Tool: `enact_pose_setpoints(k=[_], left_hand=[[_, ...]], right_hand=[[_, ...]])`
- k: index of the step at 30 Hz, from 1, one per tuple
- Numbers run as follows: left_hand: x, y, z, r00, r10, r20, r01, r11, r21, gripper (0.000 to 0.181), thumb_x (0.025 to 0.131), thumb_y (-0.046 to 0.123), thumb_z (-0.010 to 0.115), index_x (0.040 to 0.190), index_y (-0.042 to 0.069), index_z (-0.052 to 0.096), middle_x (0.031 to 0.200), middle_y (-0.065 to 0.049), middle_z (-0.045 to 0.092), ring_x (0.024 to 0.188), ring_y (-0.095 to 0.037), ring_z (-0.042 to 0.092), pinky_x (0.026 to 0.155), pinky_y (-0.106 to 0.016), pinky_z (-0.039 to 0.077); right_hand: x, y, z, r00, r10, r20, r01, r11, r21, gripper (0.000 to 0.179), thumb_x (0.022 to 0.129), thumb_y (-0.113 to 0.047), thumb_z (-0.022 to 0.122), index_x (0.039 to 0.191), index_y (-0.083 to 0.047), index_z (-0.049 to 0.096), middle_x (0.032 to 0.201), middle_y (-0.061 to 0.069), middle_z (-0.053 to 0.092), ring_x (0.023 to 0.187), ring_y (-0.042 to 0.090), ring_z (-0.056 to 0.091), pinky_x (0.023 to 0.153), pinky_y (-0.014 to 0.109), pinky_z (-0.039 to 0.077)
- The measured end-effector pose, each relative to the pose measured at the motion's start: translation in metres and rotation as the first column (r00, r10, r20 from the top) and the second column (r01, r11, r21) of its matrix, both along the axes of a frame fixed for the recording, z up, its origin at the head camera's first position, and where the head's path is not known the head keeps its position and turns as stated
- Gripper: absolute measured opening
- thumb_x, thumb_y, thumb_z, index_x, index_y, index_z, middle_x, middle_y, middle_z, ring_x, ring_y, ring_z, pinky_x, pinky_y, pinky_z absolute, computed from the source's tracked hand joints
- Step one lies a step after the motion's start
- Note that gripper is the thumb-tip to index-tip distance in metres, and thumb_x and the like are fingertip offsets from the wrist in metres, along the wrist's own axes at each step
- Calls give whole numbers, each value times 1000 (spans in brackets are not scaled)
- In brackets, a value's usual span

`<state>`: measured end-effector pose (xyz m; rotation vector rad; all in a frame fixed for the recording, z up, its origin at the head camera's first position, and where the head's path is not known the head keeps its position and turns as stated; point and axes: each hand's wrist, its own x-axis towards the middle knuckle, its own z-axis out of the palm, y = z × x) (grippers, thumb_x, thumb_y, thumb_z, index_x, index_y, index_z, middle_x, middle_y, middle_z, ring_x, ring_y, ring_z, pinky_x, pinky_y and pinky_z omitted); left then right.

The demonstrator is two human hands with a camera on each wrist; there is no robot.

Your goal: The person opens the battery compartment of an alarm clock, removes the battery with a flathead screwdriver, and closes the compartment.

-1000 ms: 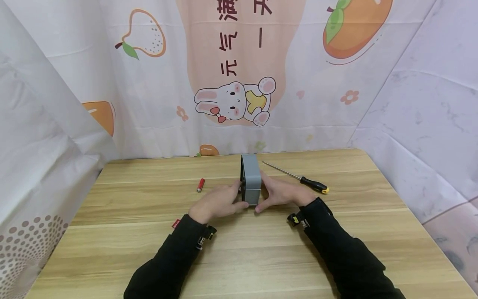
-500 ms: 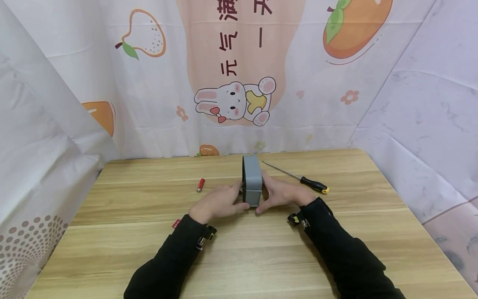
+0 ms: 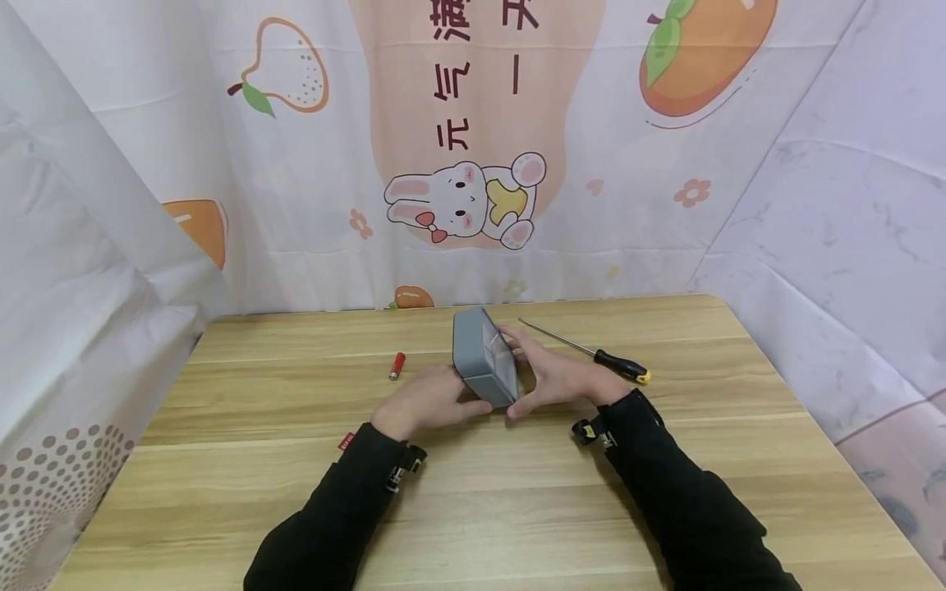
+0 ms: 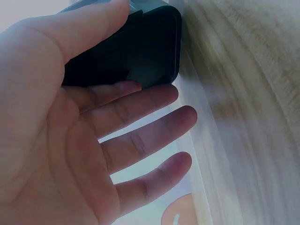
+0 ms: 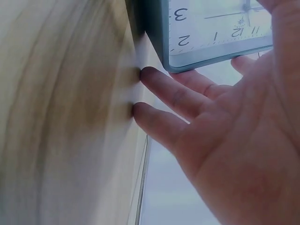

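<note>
A grey alarm clock stands tilted on the table between both hands, its top leaning left. Its numbered dial faces the right palm, and its black back faces the left palm. My left hand holds it across its width, thumb along the near side and index finger at the far side; the other fingers are stretched out. My right hand spans the dial side, thumb at the near edge and fingers at the far edge. Two of its fingertips are close to the tabletop.
A red battery lies left of the clock. To the right lies a screwdriver with a black and yellow handle, its shaft pointing to the back. The wooden table ends at a printed curtain.
The clock has turned and tipped to the left, so its dial now shows in the head view where its back edge showed before. Both hands have stayed nearly in place.
</note>
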<state>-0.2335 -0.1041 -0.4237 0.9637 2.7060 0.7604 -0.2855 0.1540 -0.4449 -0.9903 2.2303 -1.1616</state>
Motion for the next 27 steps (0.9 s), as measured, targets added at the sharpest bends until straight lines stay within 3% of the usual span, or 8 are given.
enact_pose_setpoints(k=[8, 16, 21, 27], left_hand=[[-1, -2, 1, 1000, 23, -8, -22, 1000, 21, 71, 91, 39, 78, 150, 16, 48, 140, -2, 61, 121, -13, 59, 102, -35, 47], [-4, -4, 7, 989, 88, -121, -79, 994, 81, 79, 81, 44, 86, 144, 10, 53, 131, -4, 67, 116, -15, 64, 94, -37, 52], [-6, -7, 10, 979, 163, -125, -148, 981, 123, 111, 72, 52, 90, 156, 12, 29, 138, -6, 60, 120, -18, 60, 97, -39, 51], [-8, -9, 10, 973, 179, -144, -152, 972, 180, 136, 68, 54, 91, 163, 8, 4, 149, -13, 48, 129, -23, 52, 105, -43, 45]], right_hand=[[1, -2, 1, 998, 9, -55, -7, 999, 36, 135, 75, -26, 93, 162, -25, -10, 164, 14, 11, 144, 40, 30, 115, 54, 29], [0, -2, 1, 997, -8, -71, 13, 998, 68, 133, 77, -28, 91, 163, -25, -10, 164, 11, 12, 144, 35, 32, 115, 51, 31], [0, -1, 1, 997, -2, -75, 6, 999, 53, 131, 77, -26, 92, 163, -21, -7, 162, 12, 17, 142, 36, 35, 113, 52, 33], [-2, 0, 1, 997, 3, -81, 0, 999, 43, 130, 76, -24, 92, 163, -25, -3, 160, 9, 22, 140, 35, 38, 112, 50, 35]])
